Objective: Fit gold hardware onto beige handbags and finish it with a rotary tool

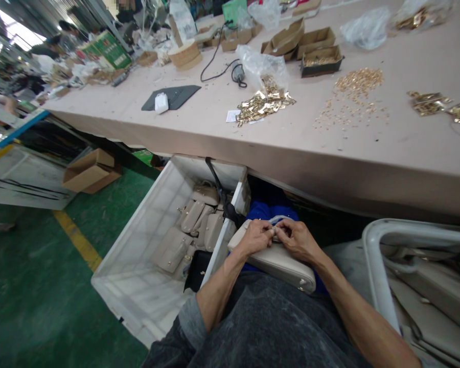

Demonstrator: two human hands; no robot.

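A beige handbag (pixel 283 263) lies across my lap, its top face up and its curved handle (pixel 279 219) rising behind my fingers. My left hand (pixel 257 236) rests on the bag's upper side, thumb and fingers pinched together at the handle's base. Close against it, my right hand (pixel 297 239) is closed too, its fingertips meeting the left ones at the same spot. A small shiny bit shows between the fingertips, but its shape is hidden. Metal fittings show on the bag's near right end.
To my left stands a white plastic bin (pixel 138 240) with several beige bags (pixel 172 249) inside. A grey-rimmed bin (pixel 371 266) with more beige pieces is at my right. The table (pixel 199 125) ahead bears gold metal fittings (pixel 262 106), small gold pieces (pixel 358 82) and cardboard boxes (pixel 316 41).
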